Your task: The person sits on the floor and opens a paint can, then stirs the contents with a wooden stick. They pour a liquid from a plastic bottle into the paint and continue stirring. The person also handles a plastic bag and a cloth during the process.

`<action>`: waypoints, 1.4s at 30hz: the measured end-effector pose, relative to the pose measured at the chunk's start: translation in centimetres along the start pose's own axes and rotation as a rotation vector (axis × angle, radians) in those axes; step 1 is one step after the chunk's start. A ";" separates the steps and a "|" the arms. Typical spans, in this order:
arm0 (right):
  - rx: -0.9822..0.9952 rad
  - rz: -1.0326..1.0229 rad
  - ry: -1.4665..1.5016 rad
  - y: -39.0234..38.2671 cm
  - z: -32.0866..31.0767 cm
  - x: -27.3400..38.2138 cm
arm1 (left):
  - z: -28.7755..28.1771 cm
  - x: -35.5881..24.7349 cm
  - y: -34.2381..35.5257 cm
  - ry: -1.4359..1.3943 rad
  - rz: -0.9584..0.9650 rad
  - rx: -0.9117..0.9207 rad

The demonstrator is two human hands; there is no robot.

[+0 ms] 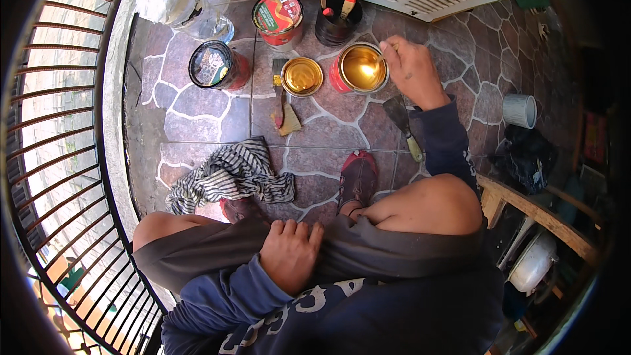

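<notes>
My right hand (pixel 413 73) is at the right rim of an open can (pixel 336 77) with a golden, shiny inside. Its fingers pinch a thin stick-like tool (pixel 380 58) that reaches into the can; most of the tool is hidden. My left hand (pixel 292 253) rests on my dark shorts, fingers curled together, with nothing visible in it. Left of the can lies a round golden lid (pixel 302 77). A paintbrush (pixel 279 92) with dark bristles lies beside the lid, next to a torn tan piece (pixel 289 123). Near my right wrist is a putty knife (pixel 402 126).
A red-labelled can (pixel 278 18), a dark-rimmed can (pixel 213 66) and a black pot of brushes (pixel 337 23) stand beyond. A clear plastic jug (pixel 207 23) is far left, a striped cloth (pixel 233 174) near my feet. Railings (pixel 62 108) run left; a grey cup (pixel 519 110) lies right.
</notes>
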State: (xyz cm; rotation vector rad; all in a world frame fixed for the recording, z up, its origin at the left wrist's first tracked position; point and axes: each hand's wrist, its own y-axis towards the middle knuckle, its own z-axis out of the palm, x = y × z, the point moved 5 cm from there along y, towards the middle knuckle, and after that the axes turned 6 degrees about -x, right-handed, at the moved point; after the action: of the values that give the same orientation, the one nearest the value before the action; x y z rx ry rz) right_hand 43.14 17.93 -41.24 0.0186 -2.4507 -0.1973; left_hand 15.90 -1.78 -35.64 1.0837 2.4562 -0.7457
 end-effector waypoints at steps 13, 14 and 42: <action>0.002 -0.002 0.005 0.1 -0.1 -0.9 | -0.2 0.6 0.6 -0.032 -0.047 0.051; -0.108 -0.053 -0.133 0.2 -0.7 -0.9 | -0.2 0.5 0.6 -0.058 -0.047 0.065; -0.165 0.427 0.494 -3.0 -0.6 -7.1 | 0.0 1.8 1.5 -0.060 -0.153 0.042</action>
State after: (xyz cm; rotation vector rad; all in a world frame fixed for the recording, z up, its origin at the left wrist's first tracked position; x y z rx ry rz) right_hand 48.91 15.34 -45.73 -0.4685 -1.8866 -0.1784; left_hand 15.83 0.12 -37.03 0.8816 2.5038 -0.8669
